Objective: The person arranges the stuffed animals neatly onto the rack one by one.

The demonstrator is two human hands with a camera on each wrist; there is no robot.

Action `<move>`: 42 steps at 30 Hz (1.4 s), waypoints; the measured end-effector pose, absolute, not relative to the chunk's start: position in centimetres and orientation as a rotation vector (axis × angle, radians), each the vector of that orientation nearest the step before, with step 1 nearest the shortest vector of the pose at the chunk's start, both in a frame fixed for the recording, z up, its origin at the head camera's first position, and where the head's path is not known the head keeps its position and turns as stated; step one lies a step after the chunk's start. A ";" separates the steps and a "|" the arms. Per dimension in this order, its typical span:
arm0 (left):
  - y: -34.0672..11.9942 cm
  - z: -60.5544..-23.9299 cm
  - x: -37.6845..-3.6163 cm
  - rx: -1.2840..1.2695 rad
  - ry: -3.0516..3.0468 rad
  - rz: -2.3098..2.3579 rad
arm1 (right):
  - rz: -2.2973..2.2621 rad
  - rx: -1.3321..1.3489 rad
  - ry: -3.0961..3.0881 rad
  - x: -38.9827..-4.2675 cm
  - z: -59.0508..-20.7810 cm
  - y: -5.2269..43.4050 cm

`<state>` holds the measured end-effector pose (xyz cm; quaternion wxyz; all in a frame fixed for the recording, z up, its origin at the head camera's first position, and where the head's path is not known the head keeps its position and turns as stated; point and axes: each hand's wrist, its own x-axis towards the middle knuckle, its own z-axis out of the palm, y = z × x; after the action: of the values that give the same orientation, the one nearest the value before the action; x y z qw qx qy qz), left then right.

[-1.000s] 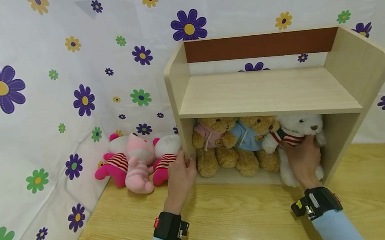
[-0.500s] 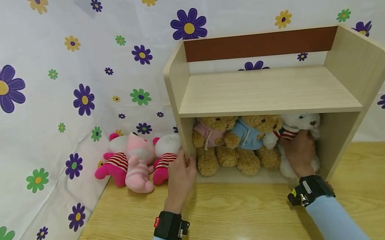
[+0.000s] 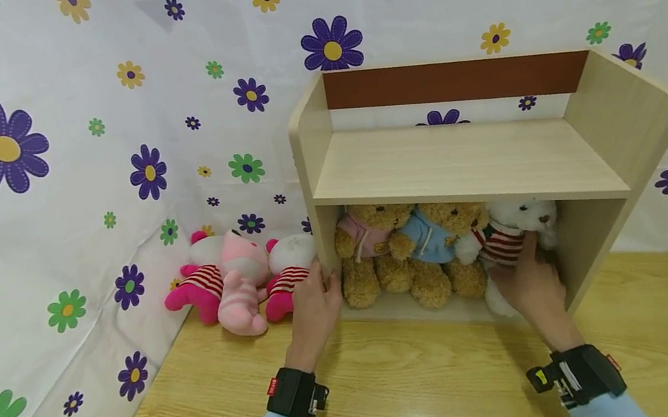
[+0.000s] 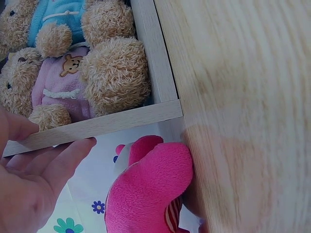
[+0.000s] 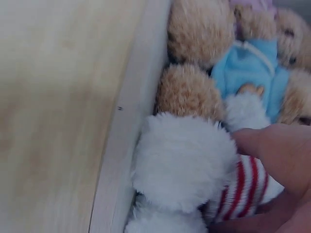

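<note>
Wooden shelf unit (image 3: 468,161) standing on a table (image 3: 437,393) against a flowered cloth (image 3: 42,135). Its lower compartment holds three soft toys in a row: a brown bear in pink (image 3: 368,250), a brown bear in blue (image 3: 436,251) and, at 3 o'clock of these, a white bear (image 3: 508,241) in a red-striped top. The shelf board hides the tops of their heads in the head view. The right hand (image 3: 533,284) holds the white bear from the front, fingers curled about its body and covering its lower half; the right wrist view shows a finger across the striped top, though blurred. The left hand (image 3: 315,304) grips the front edge of the shelf's left side panel, thumb inside, fingers outside. Beyond that panel, at 9 o'clock, lie pink toys (image 3: 235,279), partly hidden by one another.
</note>
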<state>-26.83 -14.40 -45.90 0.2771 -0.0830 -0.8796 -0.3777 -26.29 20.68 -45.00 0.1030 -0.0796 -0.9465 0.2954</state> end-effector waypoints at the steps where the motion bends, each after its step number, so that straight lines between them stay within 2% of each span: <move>1: -14.4 -45.9 -26.8 -0.220 -2.362 -1.014 | 0.821 -0.207 -2.808 -25.7 -45.0 20.6; 8: -14.2 -45.7 -26.8 -0.227 -2.351 -1.019 | 0.549 0.037 -2.880 -22.8 -45.5 20.6; 15: -14.2 -45.8 -26.6 -0.200 -2.371 -1.043 | 0.343 0.257 -2.708 -22.9 -46.4 21.3; 32: -14.2 -45.7 -26.9 -0.213 -2.363 -1.048 | 0.478 0.131 -2.808 -25.2 -47.0 21.7; 38: -14.4 -45.8 -26.9 -0.243 -2.335 -1.013 | 0.525 0.241 -2.659 -24.3 -47.4 22.2; 42: -14.8 -46.2 -26.6 -0.269 -2.332 -1.038 | 0.597 0.215 -2.572 -22.6 -47.3 22.7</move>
<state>-26.61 -14.79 -46.22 0.2836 -0.1004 -0.8712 -0.3879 -22.55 22.71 -47.26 0.2436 0.0787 -0.9416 0.2185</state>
